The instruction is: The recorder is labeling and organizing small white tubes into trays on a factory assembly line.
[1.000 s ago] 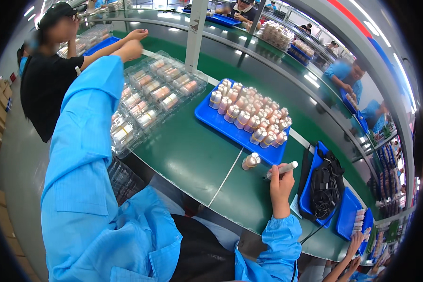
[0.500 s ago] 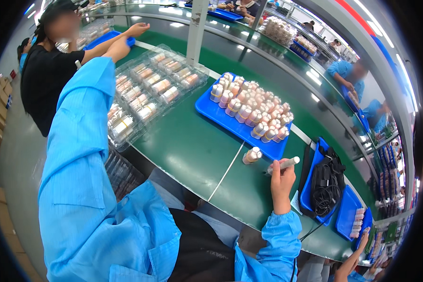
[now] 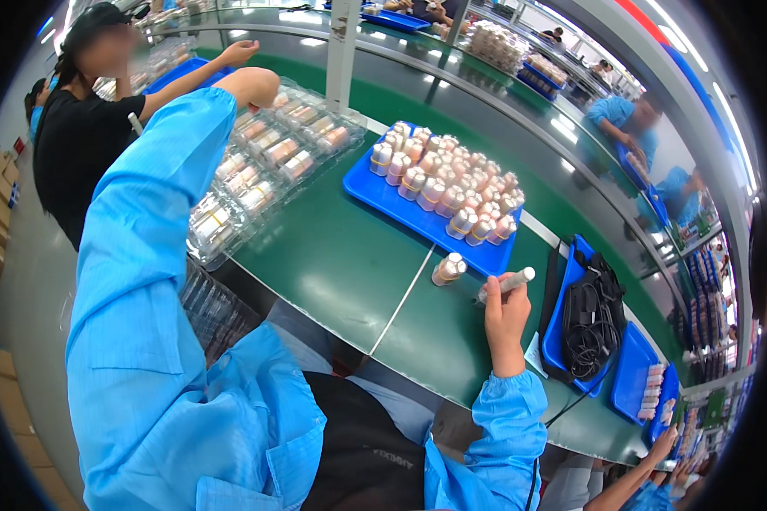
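In the head view, a slim grey pen-like tool (image 3: 504, 285) is gripped in the closed right hand (image 3: 504, 319), low on its barrel, at the near right of the green belt (image 3: 332, 255). A small capped bottle (image 3: 448, 269) stands just left of its tip, apart from the hand, near the blue tray (image 3: 375, 192) of like bottles. The bottle is judged light, hard and easily toppled, best taken round its body. The left hand (image 3: 251, 85) is stretched far left over clear packs (image 3: 256, 170); its fingers are hidden, so its grip cannot be told. The tool's tip is too small to make out.
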A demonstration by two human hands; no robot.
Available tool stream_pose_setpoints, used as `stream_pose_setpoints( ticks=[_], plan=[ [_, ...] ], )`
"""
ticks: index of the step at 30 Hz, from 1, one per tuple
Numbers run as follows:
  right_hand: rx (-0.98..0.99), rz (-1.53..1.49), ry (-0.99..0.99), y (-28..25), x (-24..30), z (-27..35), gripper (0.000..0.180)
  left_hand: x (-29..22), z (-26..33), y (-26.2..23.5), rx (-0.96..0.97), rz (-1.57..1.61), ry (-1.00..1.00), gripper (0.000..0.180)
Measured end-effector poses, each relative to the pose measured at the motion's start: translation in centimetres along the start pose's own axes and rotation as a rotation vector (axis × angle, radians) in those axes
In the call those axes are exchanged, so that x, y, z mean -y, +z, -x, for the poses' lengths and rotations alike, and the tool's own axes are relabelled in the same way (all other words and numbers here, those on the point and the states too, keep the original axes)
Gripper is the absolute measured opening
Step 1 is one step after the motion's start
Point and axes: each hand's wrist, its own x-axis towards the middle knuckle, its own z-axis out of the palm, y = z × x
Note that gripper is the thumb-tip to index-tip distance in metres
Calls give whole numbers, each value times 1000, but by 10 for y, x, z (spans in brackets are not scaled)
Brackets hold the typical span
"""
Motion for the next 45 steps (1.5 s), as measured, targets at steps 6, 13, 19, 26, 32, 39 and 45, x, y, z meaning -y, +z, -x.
stream_pose_setpoints(
  ticks=[6,13,19,26,32,39,45],
  plan=[
    [21,-3,-10,0,2,-3,18,-142,121,-91,-41,61,408,41],
    [25,10,65,3,5,2,19,-315,294,-117,320,783,2156,34],
    [40,-148,128,6,-4,5,18,-287,288,-89,154,1117,1862,33],
    [97,-80,141,-5,-11,2,19,-270,291,-40,176,1378,1623,32],
    [109,-77,161,-4,-5,2,18,-261,283,-38,140,1486,1566,32],
    [111,-89,173,-1,-2,3,16,-268,274,-42,59,1633,1608,31],
    [100,-121,208,0,-1,0,16,-282,269,-45,50,1754,1624,30]
  ],
)
